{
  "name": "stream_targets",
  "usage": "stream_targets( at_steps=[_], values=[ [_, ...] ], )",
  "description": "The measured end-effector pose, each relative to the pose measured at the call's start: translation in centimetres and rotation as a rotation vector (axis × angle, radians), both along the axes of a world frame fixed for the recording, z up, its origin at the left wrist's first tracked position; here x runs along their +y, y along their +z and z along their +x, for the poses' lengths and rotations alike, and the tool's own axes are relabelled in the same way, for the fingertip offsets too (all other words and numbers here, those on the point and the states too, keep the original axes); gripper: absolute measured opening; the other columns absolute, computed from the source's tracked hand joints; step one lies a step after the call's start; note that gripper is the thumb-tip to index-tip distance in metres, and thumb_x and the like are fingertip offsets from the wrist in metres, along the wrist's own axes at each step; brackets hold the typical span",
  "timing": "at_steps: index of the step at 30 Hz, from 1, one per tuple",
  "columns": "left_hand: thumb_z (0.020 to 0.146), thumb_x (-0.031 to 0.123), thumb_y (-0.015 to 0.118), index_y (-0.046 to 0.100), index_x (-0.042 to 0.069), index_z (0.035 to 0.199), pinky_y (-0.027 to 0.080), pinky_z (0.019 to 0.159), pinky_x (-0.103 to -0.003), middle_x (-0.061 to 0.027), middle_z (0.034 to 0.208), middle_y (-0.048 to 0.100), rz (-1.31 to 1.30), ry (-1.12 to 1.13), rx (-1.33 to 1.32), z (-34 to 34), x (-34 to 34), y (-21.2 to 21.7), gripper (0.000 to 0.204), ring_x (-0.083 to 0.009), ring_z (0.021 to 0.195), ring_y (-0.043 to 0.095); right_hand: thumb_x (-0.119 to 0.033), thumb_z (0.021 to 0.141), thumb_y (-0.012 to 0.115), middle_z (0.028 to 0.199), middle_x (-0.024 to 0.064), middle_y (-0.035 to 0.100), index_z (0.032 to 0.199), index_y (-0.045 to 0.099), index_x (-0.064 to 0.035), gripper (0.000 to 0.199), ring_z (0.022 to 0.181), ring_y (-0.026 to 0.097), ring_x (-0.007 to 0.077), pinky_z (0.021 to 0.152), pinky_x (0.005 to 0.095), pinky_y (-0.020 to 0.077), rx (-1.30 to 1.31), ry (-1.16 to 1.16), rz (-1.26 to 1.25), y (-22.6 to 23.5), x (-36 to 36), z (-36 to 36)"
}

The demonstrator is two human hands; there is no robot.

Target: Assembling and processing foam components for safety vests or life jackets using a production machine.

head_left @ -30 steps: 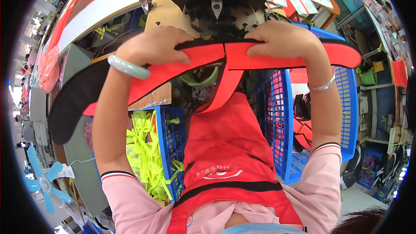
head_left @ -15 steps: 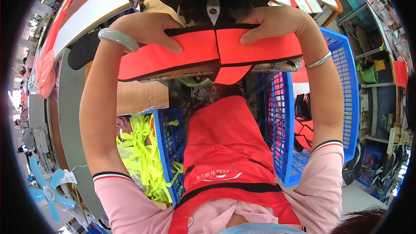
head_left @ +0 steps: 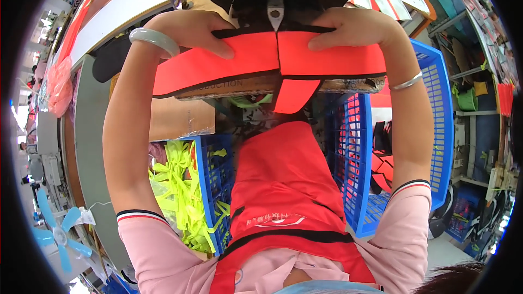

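Note:
A wide neon orange-red fabric strip with black edging stretches between my two hands, under a dark machine head with a pointed metal part. A dark seam runs down its middle, and a narrower orange tail hangs below it. My left hand, below a pale bangle, pinches the upper edge with the thumb on top. On the other side, my right hand grips that edge the same way. The other fingers of both hands are hidden behind the cloth and machine. The metal tip sits right above the seam.
A cardboard-covered ledge lies beneath the strip. At left, a blue crate stands by neon yellow strips. To the right, a larger blue crate contains orange and black pieces. A blue fan stands at far left.
The orange tail hangs a little lower and straighter, baring more of the cardboard ledge. Both hands keep their hold at the top edge, and the whole view has shifted slightly.

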State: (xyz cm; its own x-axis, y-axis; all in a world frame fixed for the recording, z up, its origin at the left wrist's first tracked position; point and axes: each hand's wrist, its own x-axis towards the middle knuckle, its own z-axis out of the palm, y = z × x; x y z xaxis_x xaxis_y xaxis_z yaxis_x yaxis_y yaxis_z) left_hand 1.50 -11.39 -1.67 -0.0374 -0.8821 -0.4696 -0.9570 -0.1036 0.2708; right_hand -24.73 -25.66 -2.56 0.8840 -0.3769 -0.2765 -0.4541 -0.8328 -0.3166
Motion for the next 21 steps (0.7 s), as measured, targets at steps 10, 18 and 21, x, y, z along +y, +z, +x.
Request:
stream_targets(
  at_steps=[10, 18, 21],
  values=[
    [0.075, 0.04, 0.077, 0.059, 0.006, 0.132, 0.042, 0.102, -0.032, -0.0111, 0.126, 0.065, -0.058, 0.037, -0.084, 0.8, -0.9, -0.5, 0.069, -0.0269, 0.117, 0.059, -0.039, 0.088, 0.071, 0.097, 0.0086, 0.072, 0.115, 0.069, -0.0009, 0.047, 0.088, 0.063, 0.0162, 0.084, 0.0276, 0.049, -0.059, -0.022, 0.249, -1.5, -2.1, 0.7],
    [0.077, 0.044, 0.075, 0.06, 0.008, 0.132, 0.043, 0.1, -0.032, -0.0109, 0.12, 0.068, 0.009, 0.094, -0.077, -1.1, -0.2, 0.6, 0.067, -0.0255, 0.11, 0.062, -0.051, 0.084, 0.069, 0.098, 0.0078, 0.071, 0.119, 0.069, -0.0054, 0.057, 0.086, 0.064, 0.0173, 0.079, 0.0282, 0.0495, -0.04, 0.001, 0.221, -1.4, -2.6, 0.1],
    [0.077, 0.043, 0.075, 0.061, 0.008, 0.13, 0.044, 0.099, -0.033, -0.0116, 0.118, 0.068, -0.048, 0.042, -0.072, 0.8, -0.2, -0.8, 0.065, -0.0254, 0.11, 0.062, -0.051, 0.084, 0.069, 0.098, 0.0089, 0.071, 0.117, 0.07, -0.0059, 0.055, 0.089, 0.063, 0.0196, 0.083, 0.0308, 0.0487, -0.036, 0.008, 0.245, -0.4, -1.7, 0.4]
  ],
)
